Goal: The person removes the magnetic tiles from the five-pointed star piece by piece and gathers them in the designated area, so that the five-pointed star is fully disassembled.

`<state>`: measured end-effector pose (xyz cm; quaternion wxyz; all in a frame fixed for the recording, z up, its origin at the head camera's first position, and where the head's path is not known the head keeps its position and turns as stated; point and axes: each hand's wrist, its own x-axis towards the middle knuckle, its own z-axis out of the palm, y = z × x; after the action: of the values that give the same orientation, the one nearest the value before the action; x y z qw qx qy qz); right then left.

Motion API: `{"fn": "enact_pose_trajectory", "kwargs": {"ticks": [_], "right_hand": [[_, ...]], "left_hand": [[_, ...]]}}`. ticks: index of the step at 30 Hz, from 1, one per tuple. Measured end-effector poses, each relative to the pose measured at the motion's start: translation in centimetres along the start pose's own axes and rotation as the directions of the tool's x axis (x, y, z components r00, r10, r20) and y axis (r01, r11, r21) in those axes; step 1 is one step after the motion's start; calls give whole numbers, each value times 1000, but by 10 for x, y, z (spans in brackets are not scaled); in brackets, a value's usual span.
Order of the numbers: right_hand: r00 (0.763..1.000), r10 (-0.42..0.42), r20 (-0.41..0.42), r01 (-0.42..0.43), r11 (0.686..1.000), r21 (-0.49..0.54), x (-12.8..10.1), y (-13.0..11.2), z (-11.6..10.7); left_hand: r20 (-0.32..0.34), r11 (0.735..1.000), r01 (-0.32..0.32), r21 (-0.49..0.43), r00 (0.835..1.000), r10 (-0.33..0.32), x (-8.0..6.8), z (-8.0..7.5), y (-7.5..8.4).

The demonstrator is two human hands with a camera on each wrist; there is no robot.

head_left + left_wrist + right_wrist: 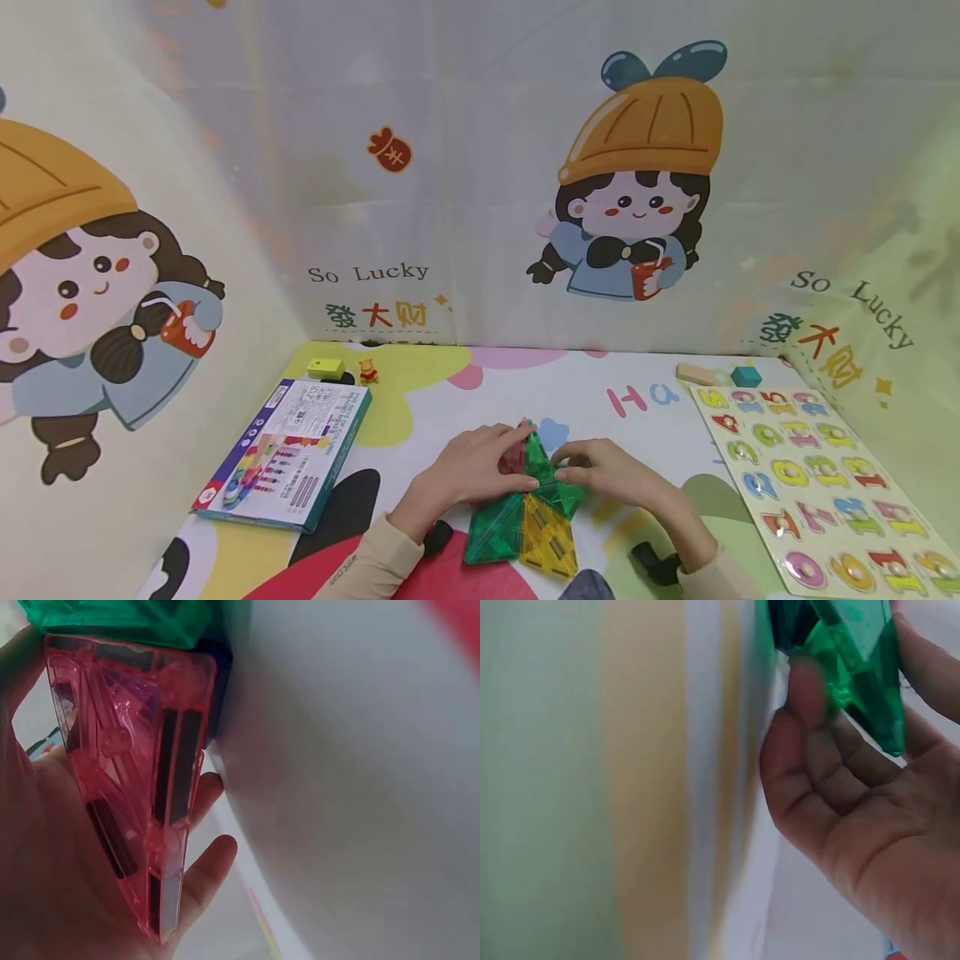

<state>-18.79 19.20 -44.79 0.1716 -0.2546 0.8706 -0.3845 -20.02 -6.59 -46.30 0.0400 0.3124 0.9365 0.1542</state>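
A cluster of translucent magnetic tiles stands at the front middle of the table in the head view. My left hand point(468, 462) grips its left side, thumb in front and fingers behind. In the left wrist view, a red triangular tile point(124, 772) with dark magnet strips lies against that palm. On the opposite side my right hand point(611, 477), fingers curled, pinches a green tile point(866, 675). A square-looking green tile point(491, 533) and a yellow tile point(546, 537) extend toward me from the cluster. The hands partly hide its middle.
On the left lies a boxed toy set point(288, 454), with a yellow block point(326, 368) and a small bear figure point(368, 372) behind. A number puzzle board point(817, 483) lies on the right. Behind it sit a teal block point(746, 377) and a wooden block point(695, 373).
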Motion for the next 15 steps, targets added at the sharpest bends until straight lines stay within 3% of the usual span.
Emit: {"fn": "enact_pose_trajectory", "kwargs": {"ticks": [5, 9, 15], "right_hand": [[998, 62, 11, -63, 974, 217, 2, 11, 3], [995, 98, 21, -98, 916, 390, 0, 15, 4], [988, 157, 15, -141, 837, 528, -1, 19, 3]], "left_hand": [[-1, 1000, 1, -13, 1000, -1, 0, 0, 1], [0, 1000, 10, -20, 1000, -10, -1, 0, 2], [-5, 1000, 16, -22, 1000, -16, -1, 0, 1]]}}
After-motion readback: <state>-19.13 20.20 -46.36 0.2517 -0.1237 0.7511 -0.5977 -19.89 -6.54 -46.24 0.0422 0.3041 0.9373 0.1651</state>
